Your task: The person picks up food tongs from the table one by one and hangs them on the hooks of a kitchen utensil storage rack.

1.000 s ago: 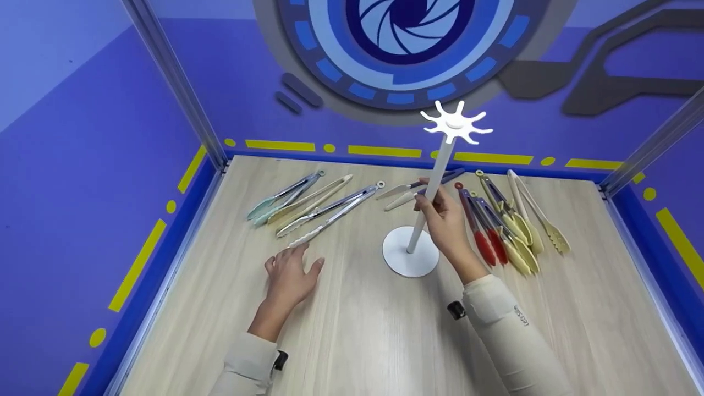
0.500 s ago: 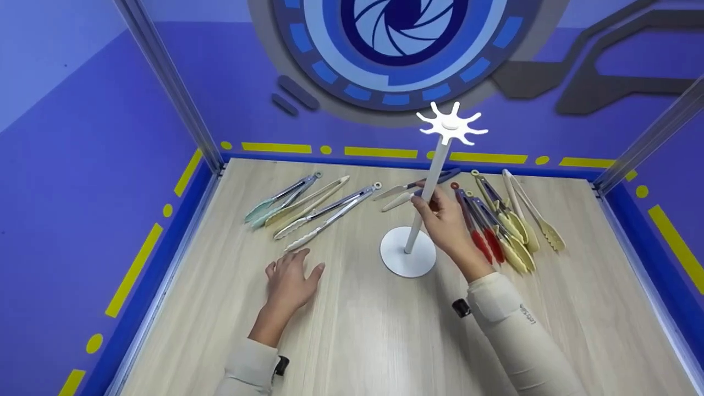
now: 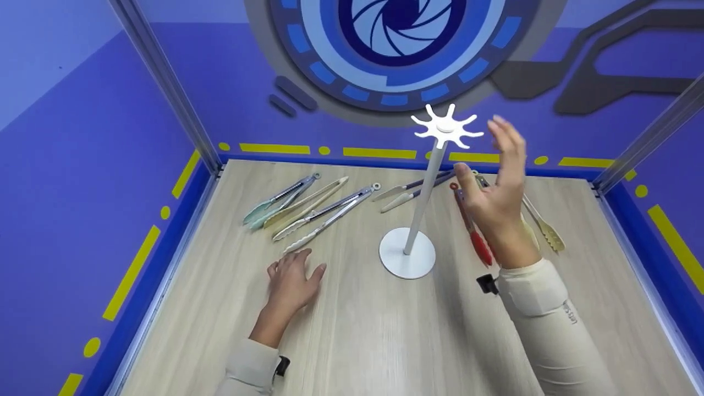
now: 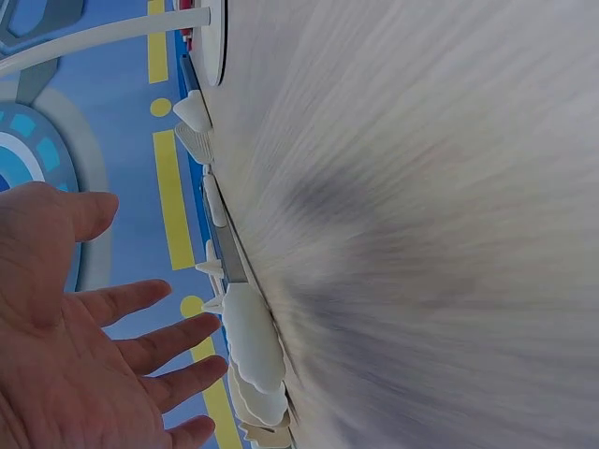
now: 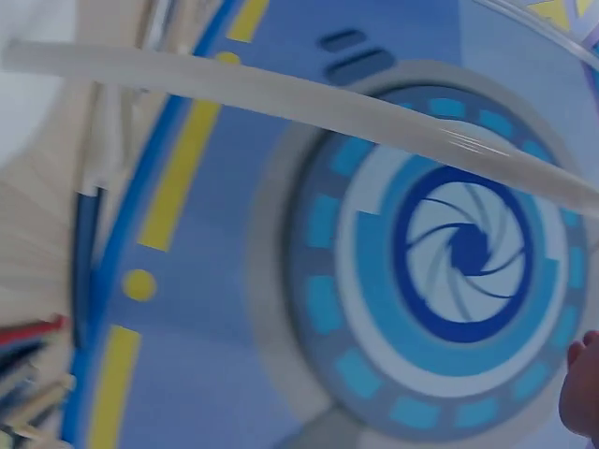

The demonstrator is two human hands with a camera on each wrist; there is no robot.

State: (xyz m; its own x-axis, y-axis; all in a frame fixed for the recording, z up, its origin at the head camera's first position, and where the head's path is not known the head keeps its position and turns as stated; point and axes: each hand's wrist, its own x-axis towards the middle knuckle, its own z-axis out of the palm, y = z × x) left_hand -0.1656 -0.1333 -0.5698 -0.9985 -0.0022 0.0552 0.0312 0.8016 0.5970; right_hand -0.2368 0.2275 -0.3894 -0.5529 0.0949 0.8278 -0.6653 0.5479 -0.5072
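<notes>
A white stand (image 3: 423,203) with a round base and a star-shaped top of several curved prongs (image 3: 445,127) stands upright mid-table. My right hand (image 3: 500,192) is raised to the right of the prongs, apart from the stand, thumb and fingers spread around nothing. The pole (image 5: 281,103) crosses the right wrist view, where a bit of thumb shows at the lower right edge. My left hand (image 3: 294,283) is low over the table with loose fingers, just in front of white-tipped metal tongs (image 3: 330,214). Their scalloped tip (image 4: 253,337) appears beyond the fingers in the left wrist view.
Mint-tipped tongs (image 3: 280,201) and cream tongs (image 3: 308,201) lie at the back left. Dark-handled tongs (image 3: 410,195) lie behind the stand. Red-tipped tongs (image 3: 481,247) and beige tongs (image 3: 550,236) lie on the right, partly covered by the right arm. Blue walls enclose the table.
My right hand has let go of the stand's pole and risen to the right, beside the prongs. The stand stays upright in place. My left hand has barely moved.
</notes>
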